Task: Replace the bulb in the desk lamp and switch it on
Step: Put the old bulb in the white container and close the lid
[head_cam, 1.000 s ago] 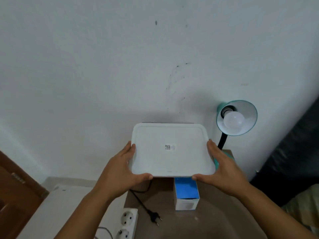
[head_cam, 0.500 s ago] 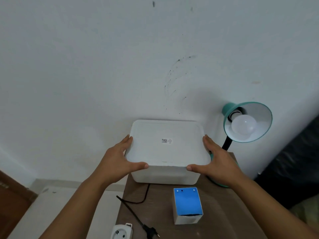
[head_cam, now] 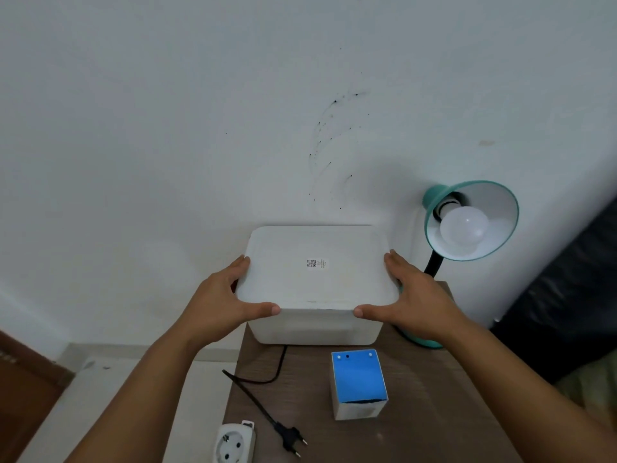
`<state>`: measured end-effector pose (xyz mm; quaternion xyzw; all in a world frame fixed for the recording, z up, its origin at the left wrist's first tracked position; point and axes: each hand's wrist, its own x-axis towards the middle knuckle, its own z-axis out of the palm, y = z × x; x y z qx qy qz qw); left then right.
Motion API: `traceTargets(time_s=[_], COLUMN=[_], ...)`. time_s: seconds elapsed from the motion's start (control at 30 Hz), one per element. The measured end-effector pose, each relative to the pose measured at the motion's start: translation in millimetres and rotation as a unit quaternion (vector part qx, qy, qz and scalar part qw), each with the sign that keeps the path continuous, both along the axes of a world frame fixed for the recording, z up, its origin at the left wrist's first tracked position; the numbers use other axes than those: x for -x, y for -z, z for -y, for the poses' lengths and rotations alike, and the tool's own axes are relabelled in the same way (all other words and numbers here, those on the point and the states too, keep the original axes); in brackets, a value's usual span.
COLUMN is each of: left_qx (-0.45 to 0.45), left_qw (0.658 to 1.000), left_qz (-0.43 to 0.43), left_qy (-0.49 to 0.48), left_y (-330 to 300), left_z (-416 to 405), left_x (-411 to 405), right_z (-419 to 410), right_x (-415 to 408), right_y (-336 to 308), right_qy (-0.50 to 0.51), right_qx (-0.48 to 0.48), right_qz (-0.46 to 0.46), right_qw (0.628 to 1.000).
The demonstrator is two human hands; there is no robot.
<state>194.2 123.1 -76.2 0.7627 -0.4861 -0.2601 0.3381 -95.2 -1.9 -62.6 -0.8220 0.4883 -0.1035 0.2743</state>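
Note:
A teal desk lamp (head_cam: 434, 195) stands at the table's back right, its shade tilted towards me with a white bulb (head_cam: 464, 230) screwed in and unlit. Its black plug (head_cam: 290, 437) lies loose on the table, not in a socket. A small blue-topped bulb carton (head_cam: 359, 379) stands in front. A white lid (head_cam: 317, 265) sits on a white storage box (head_cam: 317, 329) against the wall. My left hand (head_cam: 217, 305) grips the lid's left front corner and my right hand (head_cam: 417, 299) grips its right front corner, thumbs along the front edge.
The brown table (head_cam: 434, 412) is small and stands against a white wall. A white power strip (head_cam: 233, 442) lies at its front left edge. A dark object (head_cam: 567, 295) stands close on the right, and a pale surface (head_cam: 117, 396) lies lower on the left.
The lid, held up in the air a second ago, has come down onto the white box. Both hands stay on its corners. The view has shifted back, showing more of the table.

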Motion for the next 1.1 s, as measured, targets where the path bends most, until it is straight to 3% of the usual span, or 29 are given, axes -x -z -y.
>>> traceTargets(time_s=[0.17, 0.53, 1.1], left_qx=[-0.004, 0.002, -0.030], left_qw=[1.000, 0.998, 0.999], left_qz=[-0.030, -0.068, 0.006], left_qy=[-0.002, -0.010, 0.014], left_y=[-1.7, -3.8, -14.5], left_z=[-0.3, -1.5, 2.5], left_x=[-0.5, -0.7, 3.5], right_z=[0.3, -3.5, -0.9], right_x=[-1.6, -1.8, 0.9], right_y=[-3.0, 2.6, 4.0], right_qy=[0.001, 0.022, -0.001], right_qx=[0.004, -0.017, -0.021], right_qz=[-0.018, 0.074, 0.014], right_qw=[1.000, 0.997, 1.000])
